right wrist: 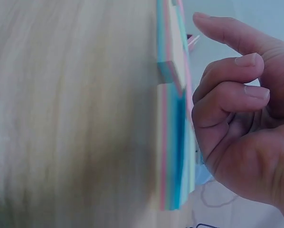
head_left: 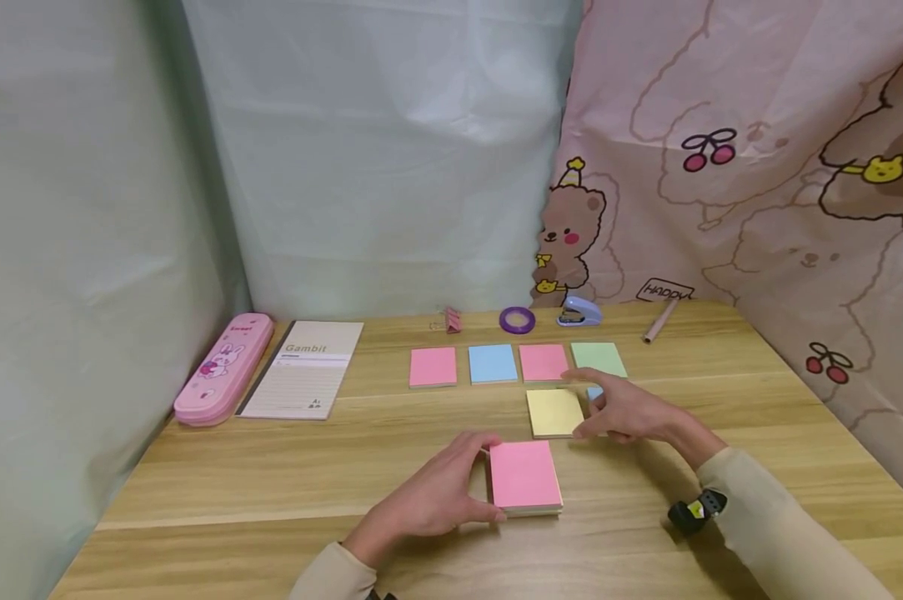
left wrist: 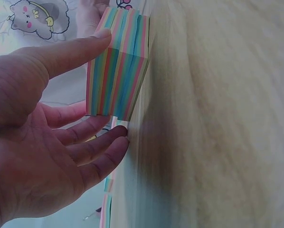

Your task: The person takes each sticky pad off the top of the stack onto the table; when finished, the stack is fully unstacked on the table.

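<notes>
Notepad stack (head_left: 525,475) sits between the hands (head_left: 443,490) (head_left: 633,410), touching the left.

"Gambit", "A5" on notebook (head_left: 303,371) — "HAPPY" on cloth (head_left: 766,200) — "Sweet" on pencil case (head_left: 224,371)

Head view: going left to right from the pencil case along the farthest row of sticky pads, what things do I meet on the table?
Pencil case → notebook → pink pad → blue pad → second pink pad → green pad

Wood-grain table (head_left: 233,500), colored paper pads (head_left: 554,412), notebook (head_left: 303,375), pink case (head_left: 224,367)
</notes>
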A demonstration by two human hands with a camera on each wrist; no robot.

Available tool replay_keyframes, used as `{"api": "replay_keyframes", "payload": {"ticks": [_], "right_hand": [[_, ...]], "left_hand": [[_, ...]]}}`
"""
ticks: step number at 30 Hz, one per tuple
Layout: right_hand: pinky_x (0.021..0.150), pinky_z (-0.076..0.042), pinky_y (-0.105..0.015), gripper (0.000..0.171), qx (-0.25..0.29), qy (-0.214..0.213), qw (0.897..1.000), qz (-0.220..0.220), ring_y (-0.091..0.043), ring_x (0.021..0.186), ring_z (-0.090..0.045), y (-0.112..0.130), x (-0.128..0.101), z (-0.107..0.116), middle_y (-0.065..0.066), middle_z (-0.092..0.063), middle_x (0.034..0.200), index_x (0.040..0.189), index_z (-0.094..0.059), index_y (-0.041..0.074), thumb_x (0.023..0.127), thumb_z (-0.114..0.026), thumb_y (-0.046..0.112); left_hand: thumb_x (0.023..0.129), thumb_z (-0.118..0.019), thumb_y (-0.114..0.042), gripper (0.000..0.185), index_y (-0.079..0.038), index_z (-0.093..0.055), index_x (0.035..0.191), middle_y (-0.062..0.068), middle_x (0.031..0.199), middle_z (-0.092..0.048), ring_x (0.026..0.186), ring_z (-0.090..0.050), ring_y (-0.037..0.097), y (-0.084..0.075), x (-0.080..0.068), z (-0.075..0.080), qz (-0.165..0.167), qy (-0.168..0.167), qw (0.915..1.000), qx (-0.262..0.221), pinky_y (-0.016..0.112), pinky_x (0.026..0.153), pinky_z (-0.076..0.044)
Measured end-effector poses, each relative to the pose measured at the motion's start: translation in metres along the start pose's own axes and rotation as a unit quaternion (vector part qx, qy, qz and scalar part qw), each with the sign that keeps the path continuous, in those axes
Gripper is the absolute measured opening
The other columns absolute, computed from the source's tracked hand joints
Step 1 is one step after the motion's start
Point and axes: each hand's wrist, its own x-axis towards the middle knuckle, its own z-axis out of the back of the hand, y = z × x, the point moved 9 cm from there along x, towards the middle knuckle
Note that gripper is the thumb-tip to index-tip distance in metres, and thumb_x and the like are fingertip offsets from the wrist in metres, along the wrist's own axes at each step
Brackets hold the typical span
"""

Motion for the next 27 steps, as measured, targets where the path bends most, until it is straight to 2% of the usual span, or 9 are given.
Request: {"api": "replay_keyframes", "payload": {"ticks": [8,16,22,27], "right_hand": [[0.044,-0.036,-0.023,0.095,-0.020,0.009,0.999,0.034,-0.011,0.046,-0.039,0.021,-0.014,-0.008,0.000,-0.050,0.069,0.164,-0.031,0.014,0.087,-0.086,0.020],[0.047,-0.043,-0.022,0.090,0.020,0.073,0.993,0.089,-0.007,0.048,-0.045,0.034,-0.031,-0.040,0.001,-0.053,0.072,0.163,-0.031,0.008,0.089,-0.082,0.010],[0.046,-0.043,-0.020,0.087,0.040,0.110,0.991,0.070,-0.007,0.050,-0.047,0.030,-0.041,-0.067,0.001,-0.055,0.074,0.160,-0.036,0.009,0.088,-0.084,0.014],[0.045,-0.042,-0.020,0.097,0.051,0.117,0.990,0.054,-0.008,0.048,-0.047,0.024,-0.042,-0.081,0.001,-0.057,0.073,0.163,-0.031,0.008,0.085,-0.089,0.018]], "left_hand": [[0.081,-0.093,-0.031,0.086,-0.006,-0.048,0.150,0.005,0.140,-0.056,0.129,-0.056,0.022,0.000,0.000,0.000,-0.005,-0.002,1.0000,0.001,0.046,0.116,-0.047],[0.080,-0.093,-0.032,0.086,-0.006,-0.048,0.150,0.004,0.139,-0.057,0.127,-0.057,0.021,0.000,0.001,-0.001,-0.008,-0.005,1.0000,0.002,0.045,0.114,-0.048],[0.081,-0.093,-0.031,0.085,-0.007,-0.049,0.149,0.004,0.140,-0.057,0.127,-0.057,0.021,0.000,0.001,-0.001,-0.004,-0.006,1.0000,0.003,0.045,0.113,-0.049],[0.080,-0.093,-0.031,0.085,-0.008,-0.049,0.150,0.004,0.140,-0.056,0.127,-0.056,0.021,0.001,0.001,-0.001,0.002,-0.003,1.0000,-0.003,0.046,0.114,-0.049]]}}
